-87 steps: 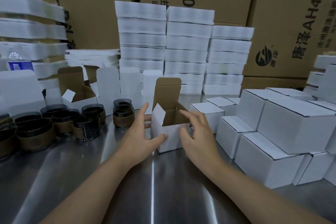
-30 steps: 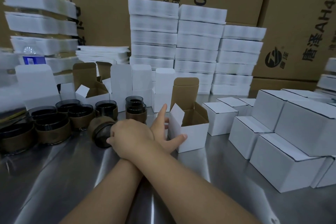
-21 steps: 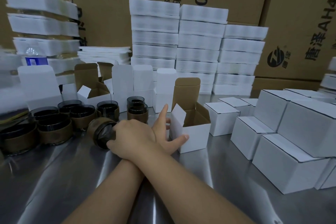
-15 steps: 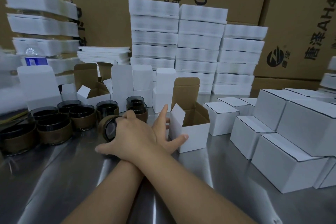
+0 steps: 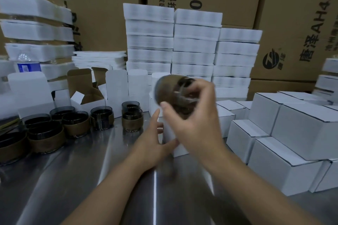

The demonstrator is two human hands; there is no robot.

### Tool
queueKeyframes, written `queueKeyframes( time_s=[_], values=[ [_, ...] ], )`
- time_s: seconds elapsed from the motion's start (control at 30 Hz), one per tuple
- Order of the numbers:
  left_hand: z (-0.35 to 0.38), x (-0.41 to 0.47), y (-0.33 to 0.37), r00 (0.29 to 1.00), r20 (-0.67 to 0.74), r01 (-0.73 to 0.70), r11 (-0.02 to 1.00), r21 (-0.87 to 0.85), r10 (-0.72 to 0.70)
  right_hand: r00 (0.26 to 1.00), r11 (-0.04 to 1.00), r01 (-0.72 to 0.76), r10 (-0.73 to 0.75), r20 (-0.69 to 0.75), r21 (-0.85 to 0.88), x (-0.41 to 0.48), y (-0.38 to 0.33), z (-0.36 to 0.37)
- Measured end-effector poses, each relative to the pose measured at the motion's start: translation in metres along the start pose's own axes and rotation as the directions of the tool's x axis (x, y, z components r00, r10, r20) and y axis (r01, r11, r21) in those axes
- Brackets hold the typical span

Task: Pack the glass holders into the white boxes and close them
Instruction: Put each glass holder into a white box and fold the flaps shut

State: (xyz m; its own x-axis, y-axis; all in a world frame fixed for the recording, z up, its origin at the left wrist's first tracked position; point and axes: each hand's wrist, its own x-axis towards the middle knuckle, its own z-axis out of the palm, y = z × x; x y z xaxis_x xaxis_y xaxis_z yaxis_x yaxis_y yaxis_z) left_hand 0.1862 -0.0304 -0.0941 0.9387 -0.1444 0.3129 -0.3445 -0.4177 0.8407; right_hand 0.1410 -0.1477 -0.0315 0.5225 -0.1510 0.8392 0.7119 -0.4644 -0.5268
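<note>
Our right hand [image 5: 197, 122] grips the dark glass holder [image 5: 170, 93], wrapped in a brown leather-like sleeve, with fingers and thumb curled round it. The holder is lifted off the table and tipped on its side, its axis running roughly from ten to four o'clock, though blur hides the detail. Directly below it, towards six o'clock, stands the small white cardboard box [image 5: 178, 150] it is meant for. Our right hand hides the box's mouth, so we cannot tell how its flaps stand. Our left hand [image 5: 151, 139] lies flat with straight fingers against the box's nine o'clock wall. We judge the coming move to be turning the holder upright and lowering it in; the right hand is the nearer, and nothing lies between.

At nine o'clock a cluster of sleeved glass holders [image 5: 76, 126] waits on the steel table [image 5: 91, 170], well apart. At three o'clock sit closed white boxes [image 5: 292, 133], one just beside our box. At twelve o'clock rise open white boxes [image 5: 117, 86] and stacks of flattened white boxes [image 5: 195, 42].
</note>
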Motion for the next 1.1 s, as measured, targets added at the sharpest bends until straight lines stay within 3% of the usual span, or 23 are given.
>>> queueKeyframes(
  time_s=[0.1,0.2,0.33,0.63,0.87,1.1],
  values=[
    [0.002,0.0,-0.005,1.0,0.014,-0.003,1.0,-0.01,0.003,0.991,0.995,-0.083,0.077,-0.11,-0.054,0.009,0.027,-0.021],
    [0.003,0.001,-0.006,1.0,0.0,-0.02,0.999,0.038,0.02,0.988,0.981,-0.146,0.137,-0.078,-0.128,0.012,0.043,-0.028],
    [0.002,0.004,-0.009,1.0,-0.004,-0.015,0.999,0.04,0.015,0.998,0.975,0.035,-0.024,0.05,-0.22,0.007,0.049,-0.026],
    [0.002,0.006,-0.018,0.999,-0.017,-0.039,0.999,0.023,0.039,0.976,0.956,0.161,-0.117,0.184,-0.246,0.002,0.058,-0.02],
    [0.001,0.007,-0.02,0.999,-0.009,-0.052,0.999,0.015,0.052,0.975,0.982,0.075,-0.036,0.22,-0.175,0.0,0.058,-0.02],
    [0.002,0.007,-0.021,0.998,-0.018,-0.059,0.998,0.027,0.059,0.952,0.953,0.074,0.021,0.306,-0.295,-0.003,0.064,-0.018]
  ],
)
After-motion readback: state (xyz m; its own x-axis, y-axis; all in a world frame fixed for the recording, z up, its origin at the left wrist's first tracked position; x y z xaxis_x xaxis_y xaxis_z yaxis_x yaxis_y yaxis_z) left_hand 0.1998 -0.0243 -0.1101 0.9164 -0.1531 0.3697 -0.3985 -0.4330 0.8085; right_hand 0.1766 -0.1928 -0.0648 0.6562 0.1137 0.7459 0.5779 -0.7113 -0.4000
